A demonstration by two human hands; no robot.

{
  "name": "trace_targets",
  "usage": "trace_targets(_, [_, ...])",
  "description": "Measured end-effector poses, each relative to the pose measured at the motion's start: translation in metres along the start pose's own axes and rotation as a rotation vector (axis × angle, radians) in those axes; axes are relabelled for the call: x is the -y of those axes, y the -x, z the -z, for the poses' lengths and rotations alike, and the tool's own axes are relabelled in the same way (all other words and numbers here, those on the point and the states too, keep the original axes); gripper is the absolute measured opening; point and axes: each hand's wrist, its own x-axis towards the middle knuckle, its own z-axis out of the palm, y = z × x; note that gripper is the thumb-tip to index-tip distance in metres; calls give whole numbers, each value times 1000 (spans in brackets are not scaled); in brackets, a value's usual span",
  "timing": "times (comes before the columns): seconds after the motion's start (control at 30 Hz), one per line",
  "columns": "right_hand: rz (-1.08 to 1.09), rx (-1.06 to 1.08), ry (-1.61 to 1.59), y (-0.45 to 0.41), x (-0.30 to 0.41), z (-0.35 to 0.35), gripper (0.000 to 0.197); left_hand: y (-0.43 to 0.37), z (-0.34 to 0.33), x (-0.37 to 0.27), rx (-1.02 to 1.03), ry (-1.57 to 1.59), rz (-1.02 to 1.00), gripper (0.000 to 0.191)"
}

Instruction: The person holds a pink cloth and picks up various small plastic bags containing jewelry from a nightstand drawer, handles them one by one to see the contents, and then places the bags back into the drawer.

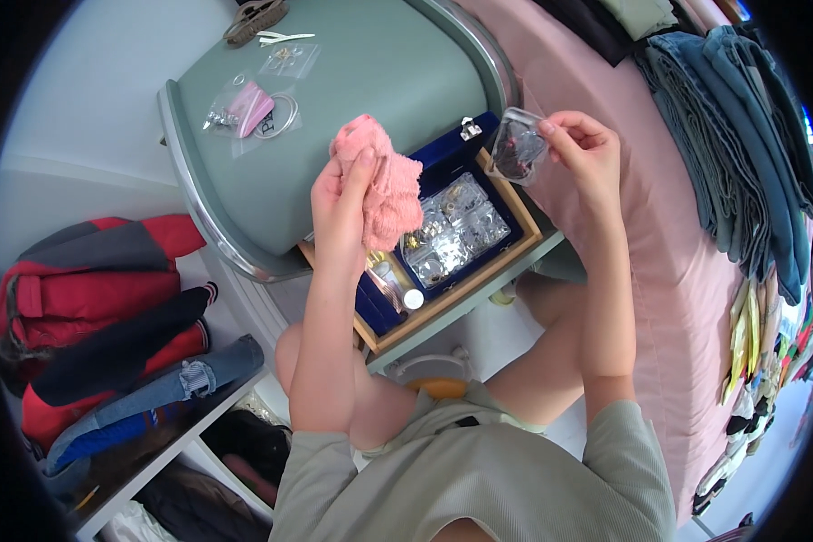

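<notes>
My left hand [342, 203] grips a bunched pink terry cloth [386, 196] over the near edge of a green tabletop [379, 68]. In my right hand [582, 142] a small clear plastic bag [517, 146] with dark contents hangs from thumb and fingertips. Between and below the hands sits a pulled-out drawer holding a blue velvet-lined box [447, 271] with its lid up. Several clear bags of small jewellery [457, 227] fill its right part. At its left lie slim items and a white round cap [413, 299]. The cloth hides part of the box.
On the tabletop lie a pink pouch [252, 108] in a clear bag, a white bangle [281, 116], a bag of rings [290, 59] and a brown hair claw [256, 20]. Folded jeans [732, 149] rest on a pink-covered bed [664, 325]. Clothes [108, 291] hang over a shelf at left.
</notes>
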Motion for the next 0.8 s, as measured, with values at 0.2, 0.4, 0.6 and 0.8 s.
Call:
trace_targets(0.2, [93, 274, 233, -1, -33, -2, 11, 7, 0, -4, -36, -36, 19, 27])
trace_targets(0.4, [-84, 406, 412, 0, -53, -8, 12, 9, 2, -5, -28, -11, 27, 28])
trace_targets(0.6, [-82, 467, 620, -2, -80, -6, 14, 8, -5, 6, -19, -17, 37, 28])
trace_targets(0.8, [-184, 372, 693, 3, -98, -7, 17, 12, -9, -2, -7, -2, 122, 32])
